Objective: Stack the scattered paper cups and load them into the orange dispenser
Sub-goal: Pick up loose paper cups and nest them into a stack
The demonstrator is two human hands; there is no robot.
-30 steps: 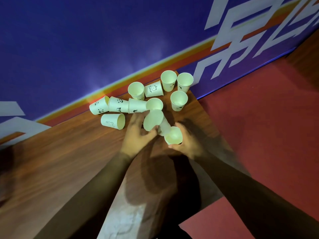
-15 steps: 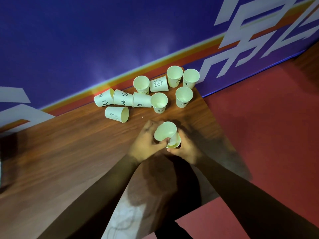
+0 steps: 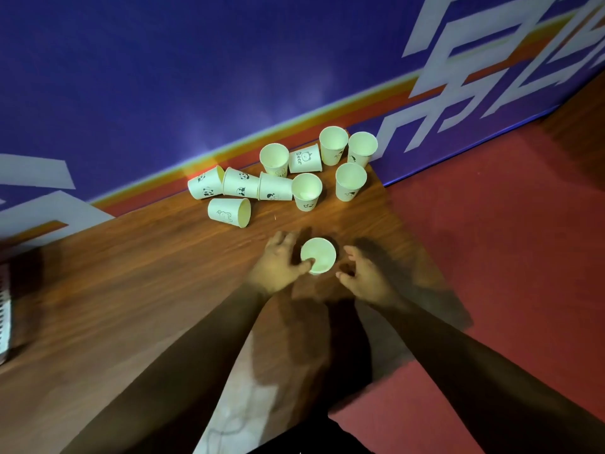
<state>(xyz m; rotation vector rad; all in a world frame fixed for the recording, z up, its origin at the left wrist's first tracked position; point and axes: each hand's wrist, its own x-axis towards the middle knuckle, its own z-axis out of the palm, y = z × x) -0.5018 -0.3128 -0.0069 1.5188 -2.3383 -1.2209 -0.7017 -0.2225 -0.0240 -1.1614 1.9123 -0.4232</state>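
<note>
eleven paper cups counted. one upright cup (image 3: 322, 253) sits mouth up over the right front part of the wooden bench (image 3: 131, 290), between the two hands. it is seen from above, so it cannot be told whether other cups are nested in it or whether its base rests on the bench.

left hand (image 3: 276, 265): grip clamped on this cup, thumb laid over the near rim, fingers curled round its left and far side.

right hand (image 3: 366, 278): just beside the cup on its right, not seen touching it. grip apart, fingers loosely curled, holding nothing.

the other ten cups form a cluster (image 3: 275, 188) at the back of the bench, close to the blue wall (image 3: 163, 77) and well apart from the hands. five stand upright, mouths up, and five lie on their sides. three lying cups form a row (image 3: 240, 183), end to end, two of them with panda prints. a fourth lying cup (image 3: 229, 212) sits just in front of that row, mouth to the right. the cup marked "bear" (image 3: 305, 158) lies between two upright ones.

red floor (image 3: 491, 257) lies right of the bench. a blurred object (image 3: 5, 306) at the left edge cannot be identified.
</note>
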